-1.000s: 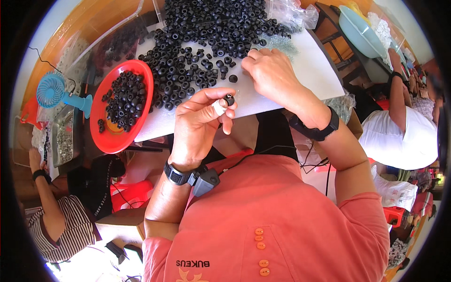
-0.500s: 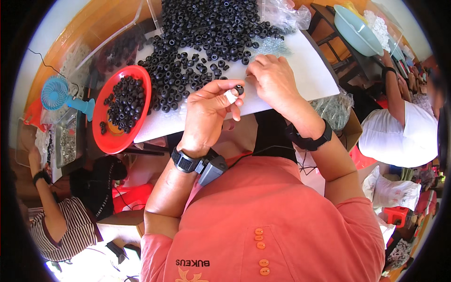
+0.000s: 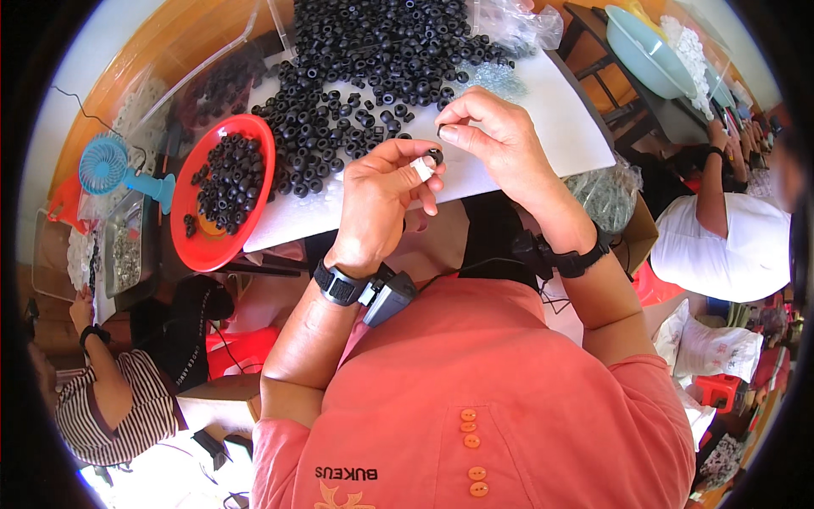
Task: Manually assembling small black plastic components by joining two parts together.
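Observation:
My left hand (image 3: 373,195) is above the table's near edge, thumb and forefinger closed on a small black ring-shaped part (image 3: 435,156). White tape (image 3: 422,169) wraps its thumb tip. To the right, my right hand (image 3: 500,144) pinches a tiny dark piece (image 3: 441,130), too small to name, just above the ring-shaped part. The two are apart. Beyond both hands spreads a large heap of black ring-shaped parts (image 3: 373,51) on the white tabletop (image 3: 560,127). Beside the heap is a patch of small clear pieces (image 3: 492,82).
A red plastic bowl (image 3: 264,182) with more black parts stands at the table's left, beside a blue fan (image 3: 105,163). Clear plastic bags (image 3: 530,30) lie behind the heap. One person in white (image 3: 721,242) sits at right, another in stripes (image 3: 119,407) at left.
My right hand has turned and its pinched fingertips now show, holding a tiny dark piece near the left hand. My left hand keeps the black part almost in place.

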The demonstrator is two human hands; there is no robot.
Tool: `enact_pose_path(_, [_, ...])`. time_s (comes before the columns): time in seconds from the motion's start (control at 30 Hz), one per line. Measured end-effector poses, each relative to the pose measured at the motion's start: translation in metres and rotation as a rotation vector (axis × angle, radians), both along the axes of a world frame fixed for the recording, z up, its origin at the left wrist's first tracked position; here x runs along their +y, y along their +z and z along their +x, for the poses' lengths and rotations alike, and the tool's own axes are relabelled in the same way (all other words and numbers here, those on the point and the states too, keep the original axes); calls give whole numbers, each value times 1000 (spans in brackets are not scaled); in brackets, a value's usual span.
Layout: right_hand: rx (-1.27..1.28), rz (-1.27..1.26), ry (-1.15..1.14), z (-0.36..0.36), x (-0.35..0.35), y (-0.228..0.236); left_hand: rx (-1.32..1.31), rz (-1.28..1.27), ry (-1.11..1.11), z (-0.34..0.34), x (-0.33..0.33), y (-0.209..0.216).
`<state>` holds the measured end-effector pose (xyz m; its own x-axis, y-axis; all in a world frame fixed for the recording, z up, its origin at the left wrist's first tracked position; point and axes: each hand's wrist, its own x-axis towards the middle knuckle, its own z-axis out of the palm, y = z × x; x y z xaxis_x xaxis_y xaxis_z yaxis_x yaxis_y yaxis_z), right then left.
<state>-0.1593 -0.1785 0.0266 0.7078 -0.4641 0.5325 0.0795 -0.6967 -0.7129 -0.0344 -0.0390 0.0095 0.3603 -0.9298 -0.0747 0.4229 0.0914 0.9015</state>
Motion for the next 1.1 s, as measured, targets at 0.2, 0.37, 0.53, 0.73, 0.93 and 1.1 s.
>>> enact_pose_path(0.2, [-35, 61, 55, -1, 10, -2, 13, -7, 24, -2, -1, -1])
enact_pose_path(0.37, [-42, 161, 84, -3, 19, 1, 29, -24, 43, -3, -1, -3])
enact_pose_path(0.53, [-150, 557, 147, 0, 26, -10, 26, -4, 62, -5, 0, -2])
enact_pose_path(0.73, [-198, 481, 120, 2, 28, -15, 48, -71, 65, -8, 2, -7])
enact_pose_path(0.93, [-252, 451, 155, 1, 34, -16, 62, -43, 59, -8, 2, -5])
enact_pose_path(1.1, [-315, 494, 94, 7, 39, -30, 38, -37, 79, -10, 3, -3])
